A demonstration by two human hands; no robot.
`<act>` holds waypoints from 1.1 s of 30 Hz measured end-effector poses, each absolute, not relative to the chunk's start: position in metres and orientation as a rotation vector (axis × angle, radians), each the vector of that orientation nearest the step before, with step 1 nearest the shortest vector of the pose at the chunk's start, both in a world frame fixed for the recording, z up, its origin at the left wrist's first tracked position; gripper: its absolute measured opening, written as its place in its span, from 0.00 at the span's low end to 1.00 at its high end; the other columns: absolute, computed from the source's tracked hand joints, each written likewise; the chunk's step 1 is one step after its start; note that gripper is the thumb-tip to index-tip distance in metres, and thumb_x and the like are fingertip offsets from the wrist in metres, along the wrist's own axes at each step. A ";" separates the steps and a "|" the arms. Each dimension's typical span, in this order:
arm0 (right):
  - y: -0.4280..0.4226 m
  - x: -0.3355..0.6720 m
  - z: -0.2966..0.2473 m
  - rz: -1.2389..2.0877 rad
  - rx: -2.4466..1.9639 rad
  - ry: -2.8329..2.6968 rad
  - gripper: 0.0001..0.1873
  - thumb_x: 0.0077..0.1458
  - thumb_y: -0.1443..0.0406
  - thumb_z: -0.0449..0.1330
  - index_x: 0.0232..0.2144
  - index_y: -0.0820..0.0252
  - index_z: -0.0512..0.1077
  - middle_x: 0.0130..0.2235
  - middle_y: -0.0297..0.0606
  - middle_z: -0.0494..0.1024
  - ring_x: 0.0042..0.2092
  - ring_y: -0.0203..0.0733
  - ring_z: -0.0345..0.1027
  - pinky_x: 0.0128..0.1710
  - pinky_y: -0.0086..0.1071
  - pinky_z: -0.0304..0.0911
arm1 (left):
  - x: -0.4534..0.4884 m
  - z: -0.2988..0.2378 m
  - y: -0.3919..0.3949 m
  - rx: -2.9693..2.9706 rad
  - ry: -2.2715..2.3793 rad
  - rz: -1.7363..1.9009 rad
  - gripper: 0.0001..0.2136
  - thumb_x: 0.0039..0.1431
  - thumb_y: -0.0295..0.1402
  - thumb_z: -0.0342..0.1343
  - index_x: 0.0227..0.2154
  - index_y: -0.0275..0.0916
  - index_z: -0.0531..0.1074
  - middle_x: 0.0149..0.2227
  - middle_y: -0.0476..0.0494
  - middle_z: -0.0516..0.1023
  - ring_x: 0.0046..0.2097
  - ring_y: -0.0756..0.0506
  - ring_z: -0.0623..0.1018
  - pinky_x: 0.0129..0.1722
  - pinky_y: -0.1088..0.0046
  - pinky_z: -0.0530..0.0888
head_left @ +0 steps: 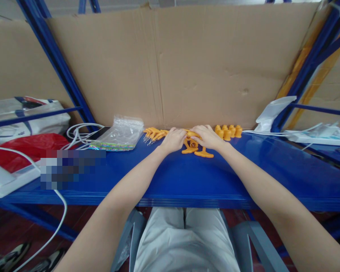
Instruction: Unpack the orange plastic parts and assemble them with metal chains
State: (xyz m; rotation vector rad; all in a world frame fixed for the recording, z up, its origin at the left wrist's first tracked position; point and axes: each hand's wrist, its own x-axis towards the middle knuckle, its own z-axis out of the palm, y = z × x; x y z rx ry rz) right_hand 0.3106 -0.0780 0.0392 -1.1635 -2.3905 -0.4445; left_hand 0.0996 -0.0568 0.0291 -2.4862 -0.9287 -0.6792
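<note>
My left hand (174, 139) rests among orange plastic parts at the back of the blue table, its fingers curled. What those fingers hold is hidden. Beside it, my right hand (207, 137) is closed round an orange plastic piece (190, 133) that shows between thumb and fingers. Just below the hands lie orange T-shaped handles (204, 153) and a round orange part with a hole (193, 144). Left of my left hand is a row of orange corkscrews (154, 133) with metal spirals. Several orange bell-shaped caps (227, 133) stand upright to the right of my right hand.
A clear plastic bag stack (121, 132) lies left on the blue table (192, 181). White cables (82, 132), a red bag (31, 149) and a power strip (17, 181) are farther left. Cardboard (187, 68) walls the back; blue posts rise at both sides.
</note>
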 end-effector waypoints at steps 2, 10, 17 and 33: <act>-0.078 0.309 0.038 -0.447 -1.175 -2.402 0.20 0.67 0.61 0.50 0.55 0.62 0.72 0.53 0.52 0.78 0.56 0.54 0.67 0.55 0.44 0.54 | 0.100 0.029 -0.057 -2.491 -0.923 -0.674 0.13 0.67 0.29 0.42 0.36 0.38 0.72 0.39 0.37 0.81 0.45 0.40 0.79 0.51 0.59 0.68; -0.074 0.307 0.034 -0.475 -1.205 -2.423 0.18 0.67 0.63 0.50 0.53 0.63 0.72 0.49 0.52 0.79 0.53 0.53 0.69 0.54 0.44 0.53 | 0.102 0.025 -0.054 -2.486 -0.901 -0.637 0.13 0.67 0.28 0.43 0.36 0.36 0.73 0.37 0.37 0.81 0.44 0.40 0.79 0.50 0.60 0.68; -0.070 0.308 0.029 -0.557 -1.169 -2.407 0.17 0.67 0.65 0.51 0.52 0.63 0.73 0.47 0.52 0.80 0.51 0.54 0.69 0.53 0.45 0.52 | 0.101 0.024 -0.052 -2.466 -0.876 -0.645 0.12 0.66 0.26 0.43 0.35 0.36 0.73 0.36 0.37 0.81 0.42 0.40 0.80 0.48 0.61 0.68; -0.073 0.308 0.030 -0.631 -1.140 -2.403 0.19 0.68 0.60 0.51 0.54 0.64 0.71 0.49 0.52 0.79 0.52 0.54 0.68 0.54 0.46 0.51 | 0.100 0.020 -0.049 -2.478 -0.868 -0.692 0.11 0.67 0.28 0.44 0.37 0.37 0.73 0.37 0.38 0.81 0.43 0.40 0.80 0.47 0.61 0.68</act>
